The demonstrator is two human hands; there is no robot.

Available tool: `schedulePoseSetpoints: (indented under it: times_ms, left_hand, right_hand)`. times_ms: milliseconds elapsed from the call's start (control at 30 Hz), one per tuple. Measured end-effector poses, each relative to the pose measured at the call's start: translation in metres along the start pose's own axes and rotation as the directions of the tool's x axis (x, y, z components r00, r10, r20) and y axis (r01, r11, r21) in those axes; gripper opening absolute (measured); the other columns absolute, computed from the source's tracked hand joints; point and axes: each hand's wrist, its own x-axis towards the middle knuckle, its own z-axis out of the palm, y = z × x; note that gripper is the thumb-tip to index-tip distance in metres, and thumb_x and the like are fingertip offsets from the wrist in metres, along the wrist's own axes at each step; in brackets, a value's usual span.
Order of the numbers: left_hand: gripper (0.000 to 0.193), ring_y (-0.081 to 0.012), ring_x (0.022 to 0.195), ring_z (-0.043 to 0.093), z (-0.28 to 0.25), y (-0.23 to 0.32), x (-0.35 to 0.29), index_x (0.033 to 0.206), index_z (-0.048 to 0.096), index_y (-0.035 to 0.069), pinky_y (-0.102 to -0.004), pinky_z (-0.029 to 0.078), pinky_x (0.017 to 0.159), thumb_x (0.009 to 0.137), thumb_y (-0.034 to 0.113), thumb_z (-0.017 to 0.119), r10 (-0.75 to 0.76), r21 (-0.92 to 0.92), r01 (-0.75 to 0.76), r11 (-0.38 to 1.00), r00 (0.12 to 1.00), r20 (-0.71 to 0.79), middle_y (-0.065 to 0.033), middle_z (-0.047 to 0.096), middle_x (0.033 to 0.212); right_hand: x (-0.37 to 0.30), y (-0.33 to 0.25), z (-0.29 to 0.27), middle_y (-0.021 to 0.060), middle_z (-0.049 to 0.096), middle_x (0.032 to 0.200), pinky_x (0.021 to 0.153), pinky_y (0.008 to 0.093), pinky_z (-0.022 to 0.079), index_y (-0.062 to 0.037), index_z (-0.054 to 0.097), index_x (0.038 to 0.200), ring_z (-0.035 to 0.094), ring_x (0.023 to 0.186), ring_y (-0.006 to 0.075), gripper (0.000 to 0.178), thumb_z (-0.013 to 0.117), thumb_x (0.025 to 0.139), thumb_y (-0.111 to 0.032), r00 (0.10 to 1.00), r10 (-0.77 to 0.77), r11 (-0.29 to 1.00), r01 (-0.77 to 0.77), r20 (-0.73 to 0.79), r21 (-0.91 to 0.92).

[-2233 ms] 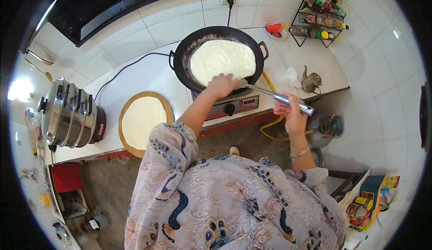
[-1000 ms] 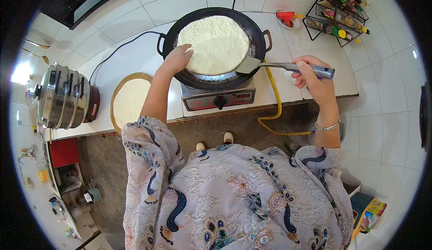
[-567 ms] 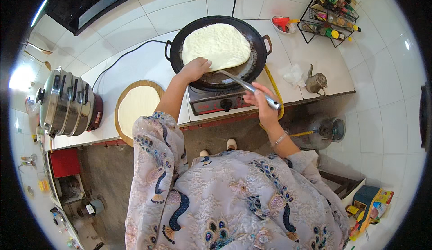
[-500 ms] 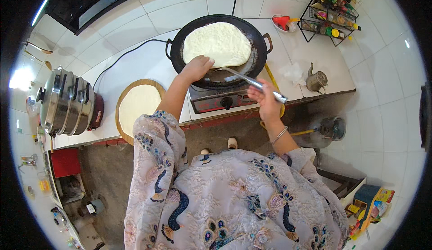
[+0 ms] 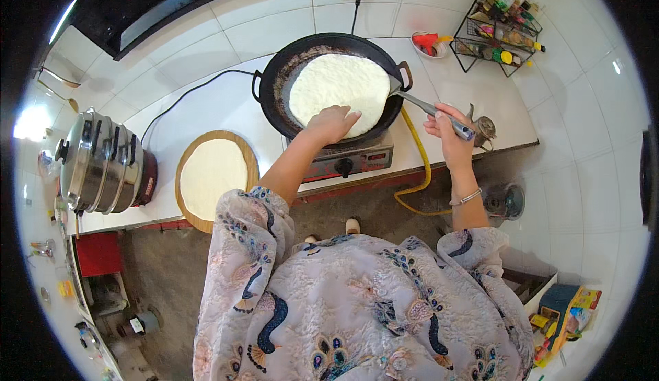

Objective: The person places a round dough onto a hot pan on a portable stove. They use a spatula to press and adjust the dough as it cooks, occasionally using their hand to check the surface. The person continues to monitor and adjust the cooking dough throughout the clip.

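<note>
A pale round flatbread point(image 5: 340, 89) lies in a black two-handled wok point(image 5: 285, 73) on a gas stove point(image 5: 371, 159). My left hand point(image 5: 331, 124) rests on its near edge, fingers stretched out flat. My right hand point(image 5: 449, 134) grips the handle of a metal spatula point(image 5: 419, 102) from the right. The spatula's blade meets the bread's right edge, beside the wok's right handle; how far it reaches under the bread is hidden. On the counter to the left, a second round of pale dough point(image 5: 214, 178) lies on a round wooden board point(image 5: 252, 168).
A stacked steel steamer point(image 5: 103, 161) stands at the counter's left end. Right of the wok are a small metal pot point(image 5: 484, 131), a bowl with a red item point(image 5: 429, 43) and a rack of bottles point(image 5: 498, 34). A yellow hose point(image 5: 427, 168) hangs over the front edge.
My right hand has moved right with the spatula, its blade going from the bread's near edge to its right edge. The bread now sits further right in the wok; my left hand followed rightward.
</note>
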Motion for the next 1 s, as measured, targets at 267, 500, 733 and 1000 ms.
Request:
schedulePoseSetpoints:
  times_ms: [267,500,733,1000]
  left_hand:
    - [0.061,-0.0344,0.115,0.044,-0.017,0.012,-0.020,0.121,0.048,-0.003,-0.0385,0.034,0.097,0.090,0.048,0.033,-0.035,0.013,0.034,0.999,0.999,0.032,-0.0221,0.049,0.122]
    - [0.059,-0.0349,0.112,0.047,-0.008,0.003,-0.010,0.120,0.049,-0.001,-0.0390,0.036,0.096,0.090,0.048,0.035,-0.119,0.017,0.119,0.993,0.993,-0.018,-0.0214,0.051,0.120]
    - [0.057,-0.0361,0.111,0.048,-0.025,-0.024,-0.001,0.118,0.051,-0.002,-0.0395,0.037,0.095,0.089,0.046,0.038,-0.027,-0.135,0.004,0.991,0.986,-0.163,-0.0233,0.053,0.116]
    - [0.056,-0.0364,0.111,0.048,-0.042,-0.043,-0.016,0.116,0.051,-0.006,-0.0367,0.036,0.095,0.090,0.042,0.038,-0.075,-0.252,0.012,0.968,0.968,-0.241,-0.0260,0.052,0.116]
  right_hand:
    - [0.056,0.023,0.010,0.0152,0.062,0.092,0.070,0.0270,0.054,0.0062,0.055,0.109,0.064,0.077,0.0181,0.028,0.054,0.086,-0.010,0.992,-0.051,0.998,0.055,0.116,-0.031]
    - [0.084,0.033,0.045,0.0088,0.062,0.092,0.073,0.0235,0.050,0.0030,0.057,0.108,0.062,0.079,0.0123,0.027,0.057,0.083,-0.009,0.870,-0.334,0.907,0.401,0.363,-0.127]
    - [0.058,-0.054,-0.012,0.0059,0.062,0.079,0.064,0.0219,0.048,0.0002,0.062,0.097,0.060,0.070,0.0105,0.022,0.059,0.081,-0.015,0.949,-0.133,0.918,0.226,0.285,-0.326]
    - [0.040,-0.091,-0.011,0.0105,0.061,0.071,0.053,0.0224,0.049,0.0002,0.062,0.094,0.060,0.058,0.0120,0.027,0.058,0.082,-0.024,0.964,0.203,0.893,-0.109,0.174,-0.436]
